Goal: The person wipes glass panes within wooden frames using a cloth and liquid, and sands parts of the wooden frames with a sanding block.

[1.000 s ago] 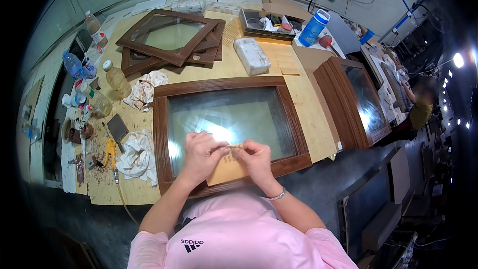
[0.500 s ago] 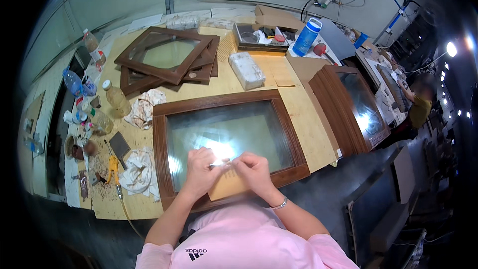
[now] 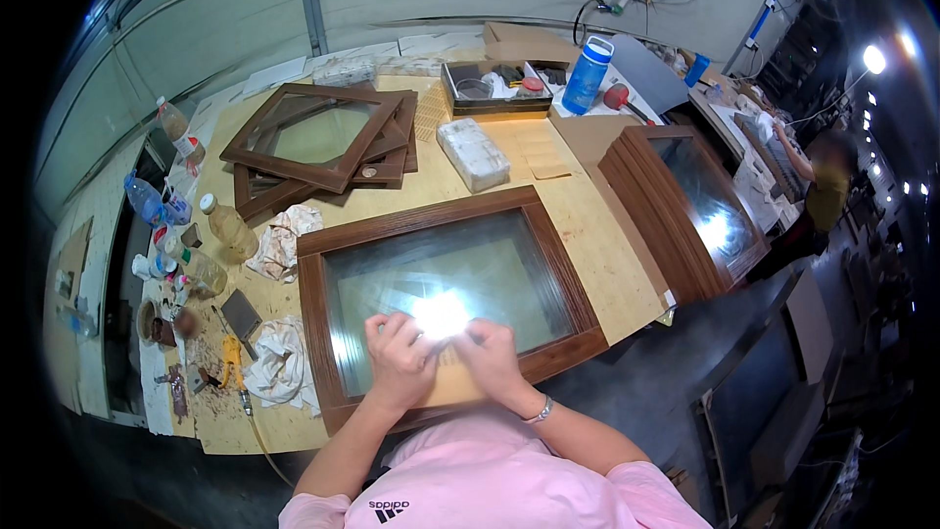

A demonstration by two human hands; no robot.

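A brown wood-grain frame [image 3: 446,220] with a glass pane [image 3: 490,255] lies flat in front of me. Above its near edge, both my hands are closed at the upper part of a tan paper sheet [image 3: 452,384]. My left hand [image 3: 399,362] has its fingers curled at the sheet's left side. With thumb and fingers pinched, my right hand [image 3: 493,358] is at the upper right of the sheet. Bright glare on the glass between the hands washes out the fingertips, so any small piece there cannot be made out.
Glazed frames [image 3: 304,132] lie piled at the back left; another stack [image 3: 666,216] stands right. Behind are a wrapped white block [image 3: 473,152], a tool tray [image 3: 499,103] and a blue bottle [image 3: 587,76]. Bottles, rags [image 3: 279,362] and a yellow air gun [image 3: 232,362] crowd the left.
My hands have drawn slightly toward my body, and the fingertips have moved a little apart. The whole view has shifted slightly; the frame lies in the same place on the table.
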